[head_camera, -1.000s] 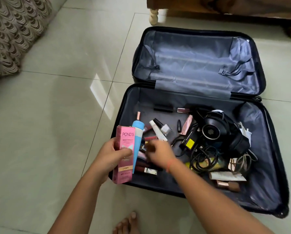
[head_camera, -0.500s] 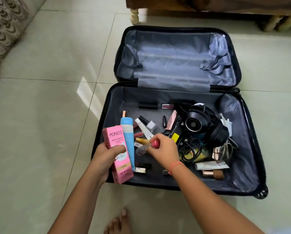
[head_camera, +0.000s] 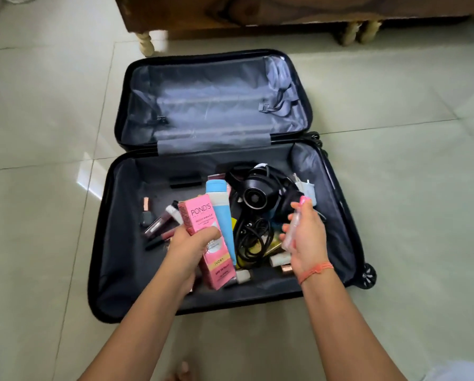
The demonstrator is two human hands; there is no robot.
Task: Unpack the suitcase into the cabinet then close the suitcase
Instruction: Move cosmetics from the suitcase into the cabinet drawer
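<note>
A black suitcase [head_camera: 125,270] lies open on the tiled floor, its grey-lined lid [head_camera: 214,100] flat behind it. My left hand [head_camera: 190,244] grips a pink Pond's box [head_camera: 203,215] together with a blue tube [head_camera: 222,213] above the near half. My right hand [head_camera: 306,237] holds a small clear bottle with a pink cap [head_camera: 293,224] over the right side. Beneath lie a black hair dryer [head_camera: 258,199] with coiled cord [head_camera: 253,237], lipsticks and small cosmetics [head_camera: 159,224].
A wooden piece of furniture on turned legs [head_camera: 147,42] stands just behind the lid. A white charger [head_camera: 303,185] sits at the suitcase's right. My bare toes [head_camera: 182,371] show at the bottom edge. Pale floor tiles surround the suitcase.
My right hand has lifted the pink-capped bottle out of the cosmetics and moved right. My left hand has shifted right over the suitcase with the box and tube. The view has moved.
</note>
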